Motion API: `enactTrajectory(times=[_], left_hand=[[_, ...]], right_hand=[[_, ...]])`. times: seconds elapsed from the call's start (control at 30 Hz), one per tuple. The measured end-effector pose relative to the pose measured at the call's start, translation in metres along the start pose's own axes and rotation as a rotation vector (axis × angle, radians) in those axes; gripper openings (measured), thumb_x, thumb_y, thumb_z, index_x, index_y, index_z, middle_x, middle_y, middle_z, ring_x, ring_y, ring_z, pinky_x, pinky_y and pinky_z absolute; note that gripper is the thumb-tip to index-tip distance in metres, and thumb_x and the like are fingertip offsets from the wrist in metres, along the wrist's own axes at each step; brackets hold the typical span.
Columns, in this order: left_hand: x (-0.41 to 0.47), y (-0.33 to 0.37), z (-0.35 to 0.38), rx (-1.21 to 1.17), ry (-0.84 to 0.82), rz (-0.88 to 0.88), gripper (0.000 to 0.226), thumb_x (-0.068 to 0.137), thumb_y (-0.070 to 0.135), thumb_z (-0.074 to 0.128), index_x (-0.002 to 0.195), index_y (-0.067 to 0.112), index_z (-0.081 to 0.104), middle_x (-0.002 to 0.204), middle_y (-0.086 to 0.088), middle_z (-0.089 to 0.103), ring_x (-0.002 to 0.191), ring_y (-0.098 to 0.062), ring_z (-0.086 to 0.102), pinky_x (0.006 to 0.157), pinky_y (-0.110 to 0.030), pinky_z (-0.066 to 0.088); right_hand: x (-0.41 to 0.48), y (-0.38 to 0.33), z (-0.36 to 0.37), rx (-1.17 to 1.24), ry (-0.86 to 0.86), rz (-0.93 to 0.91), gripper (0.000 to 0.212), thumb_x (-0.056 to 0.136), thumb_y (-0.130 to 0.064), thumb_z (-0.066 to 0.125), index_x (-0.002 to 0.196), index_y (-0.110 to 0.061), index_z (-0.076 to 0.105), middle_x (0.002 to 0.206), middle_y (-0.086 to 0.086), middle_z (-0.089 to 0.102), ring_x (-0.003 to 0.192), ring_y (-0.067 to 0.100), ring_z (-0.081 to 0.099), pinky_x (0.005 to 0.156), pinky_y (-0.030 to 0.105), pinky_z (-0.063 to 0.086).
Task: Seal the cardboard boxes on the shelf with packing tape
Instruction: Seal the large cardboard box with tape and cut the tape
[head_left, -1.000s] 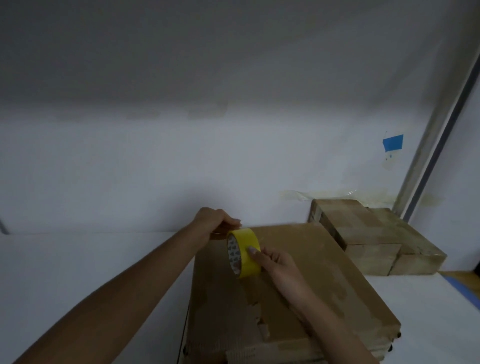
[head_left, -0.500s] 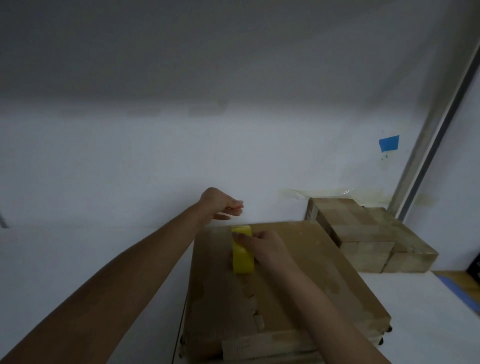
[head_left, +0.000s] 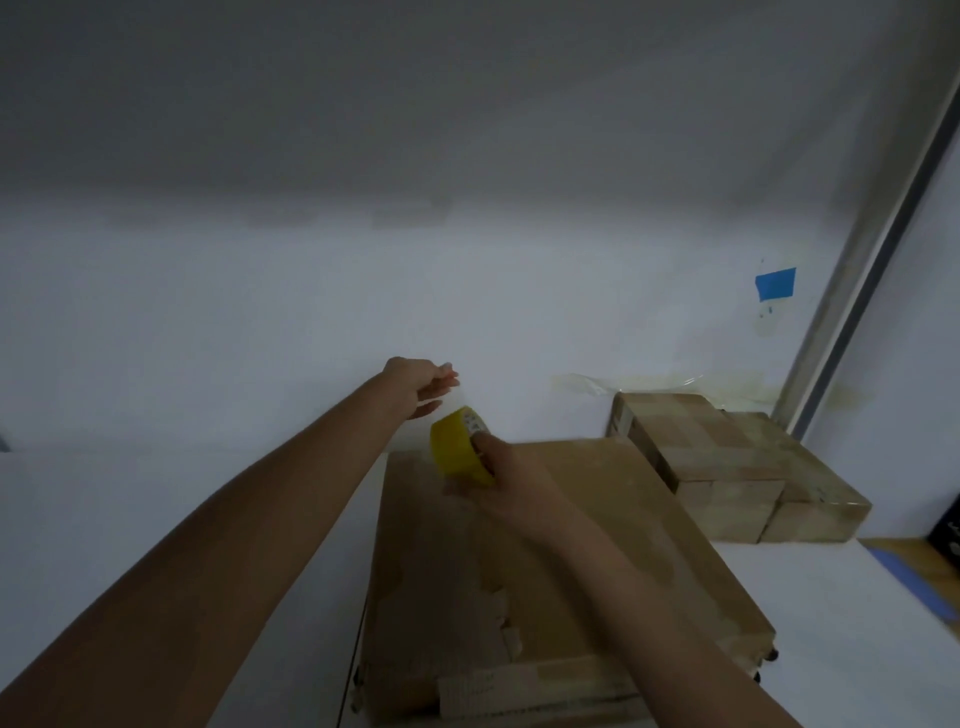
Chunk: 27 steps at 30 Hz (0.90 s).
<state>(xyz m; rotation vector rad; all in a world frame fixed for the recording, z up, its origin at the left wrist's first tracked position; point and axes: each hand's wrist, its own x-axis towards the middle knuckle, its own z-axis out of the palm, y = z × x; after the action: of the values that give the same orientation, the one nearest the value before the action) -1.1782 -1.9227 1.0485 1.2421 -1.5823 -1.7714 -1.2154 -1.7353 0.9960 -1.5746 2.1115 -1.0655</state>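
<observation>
my left arm reaches out over the white shelf (head_left: 156, 493), and my left hand (head_left: 418, 384) is up near the back wall, fingers curled together with the tips pinching the tape end (head_left: 448, 401), a pale see-through strip that runs down and right to the tape roll (head_left: 457, 449); the yellow tape roll sits just beside that hand, over the far left corner of the big cardboard box (head_left: 597, 545), and i cannot tell if it touches the lid; it is tilted on its edge, its printed core face turned up and to the right toward the wall, so the hole's axis points away from me and rightward; my right hand (head_left: 511, 475) clamps the roll from the near right side, thumb on the core rim and fingers wrapped under the yellow band; the big box lies flat with its long axis running from me toward the wall, its near end torn and ragged; to the right, close to its far corner, two smaller boxes (head_left: 717, 457) sit against the wall, side by side; above them a blue tape patch (head_left: 775, 283) is stuck on the wall, beside a slanting metal post (head_left: 857, 291)
</observation>
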Motion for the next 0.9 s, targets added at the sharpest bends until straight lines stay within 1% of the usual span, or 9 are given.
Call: enactTrajectory(times=[0.1, 0.23, 0.33, 0.43, 0.57, 0.7, 0.77, 0.83, 0.9], left_hand=[[0.008, -0.001, 0.0, 0.018, 0.0, 0.02, 0.012, 0.095, 0.018, 0.066, 0.092, 0.008, 0.072, 0.097, -0.003, 0.076, 0.086, -0.008, 0.066, 0.078, -0.025, 0.052], [0.012, 0.006, -0.008, 0.081, 0.061, 0.172, 0.014, 0.096, 0.022, 0.065, 0.099, 0.009, 0.071, 0.106, 0.0, 0.074, 0.098, -0.009, 0.062, 0.076, -0.025, 0.044], [0.01, 0.003, -0.006, 0.162, -0.023, 0.233, 0.023, 0.097, 0.027, 0.064, 0.109, 0.009, 0.071, 0.108, 0.003, 0.074, 0.1, -0.007, 0.06, 0.081, -0.027, 0.041], [0.012, 0.002, 0.0, 0.109, 0.078, 0.337, 0.022, 0.096, 0.023, 0.064, 0.103, 0.005, 0.073, 0.105, -0.002, 0.073, 0.09, -0.009, 0.059, 0.077, -0.019, 0.042], [0.016, 0.018, -0.005, 0.006, 0.118, 0.451, 0.022, 0.095, 0.018, 0.066, 0.103, -0.002, 0.072, 0.103, -0.006, 0.072, 0.081, -0.003, 0.062, 0.061, -0.005, 0.038], [0.021, 0.017, -0.003, 0.201, 0.068, 0.46, 0.025, 0.097, 0.02, 0.063, 0.106, -0.002, 0.072, 0.105, -0.005, 0.071, 0.082, -0.001, 0.058, 0.061, -0.004, 0.035], [0.031, 0.005, -0.008, 0.268, 0.064, 0.464, 0.024, 0.098, 0.019, 0.062, 0.107, -0.002, 0.071, 0.112, -0.009, 0.071, 0.085, -0.005, 0.06, 0.059, -0.002, 0.039], [0.042, -0.011, -0.012, 0.306, -0.009, 0.434, 0.019, 0.098, 0.016, 0.06, 0.11, 0.004, 0.068, 0.128, -0.01, 0.064, 0.106, -0.014, 0.06, 0.071, -0.007, 0.044], [0.046, -0.026, -0.015, 0.397, -0.096, 0.391, 0.016, 0.1, 0.021, 0.058, 0.113, 0.013, 0.062, 0.139, -0.007, 0.055, 0.126, -0.022, 0.051, 0.088, -0.022, 0.041]], right_hand=[[0.004, -0.014, -0.005, 0.176, 0.047, 0.033, 0.038, 0.084, -0.043, 0.068, 0.112, -0.019, 0.058, 0.1, 0.002, 0.074, 0.088, 0.017, 0.072, 0.083, 0.04, 0.058], [0.006, -0.025, -0.003, 0.527, -0.003, 0.369, 0.043, 0.089, -0.045, 0.066, 0.105, -0.006, 0.059, 0.091, 0.012, 0.075, 0.08, 0.026, 0.074, 0.08, 0.042, 0.06], [0.012, -0.02, -0.002, 0.519, -0.041, 0.468, 0.049, 0.087, -0.048, 0.066, 0.106, -0.003, 0.058, 0.093, 0.014, 0.075, 0.081, 0.029, 0.074, 0.081, 0.042, 0.06], [0.021, -0.015, 0.002, 0.502, -0.058, 0.535, 0.048, 0.088, -0.049, 0.064, 0.11, -0.008, 0.056, 0.096, 0.014, 0.073, 0.084, 0.029, 0.072, 0.084, 0.042, 0.058], [0.029, -0.005, 0.017, 0.518, -0.054, 0.518, 0.056, 0.088, -0.051, 0.059, 0.126, -0.011, 0.059, 0.124, 0.015, 0.063, 0.11, 0.034, 0.061, 0.097, 0.05, 0.05], [0.027, -0.003, 0.03, 0.459, -0.117, 0.464, 0.07, 0.085, -0.065, 0.055, 0.13, -0.011, 0.059, 0.128, 0.011, 0.062, 0.118, 0.032, 0.058, 0.104, 0.042, 0.043], [0.015, -0.001, 0.037, 0.508, -0.206, 0.394, 0.073, 0.078, -0.073, 0.056, 0.122, -0.015, 0.065, 0.118, 0.009, 0.068, 0.11, 0.028, 0.064, 0.102, 0.041, 0.046], [-0.001, 0.004, 0.041, 0.573, -0.267, 0.283, 0.056, 0.081, -0.065, 0.06, 0.106, -0.016, 0.072, 0.104, 0.008, 0.074, 0.102, 0.025, 0.068, 0.105, 0.047, 0.044], [-0.012, 0.006, 0.036, 0.631, -0.314, 0.22, 0.041, 0.086, -0.052, 0.064, 0.099, -0.014, 0.074, 0.1, 0.008, 0.075, 0.103, 0.022, 0.068, 0.11, 0.047, 0.038]])
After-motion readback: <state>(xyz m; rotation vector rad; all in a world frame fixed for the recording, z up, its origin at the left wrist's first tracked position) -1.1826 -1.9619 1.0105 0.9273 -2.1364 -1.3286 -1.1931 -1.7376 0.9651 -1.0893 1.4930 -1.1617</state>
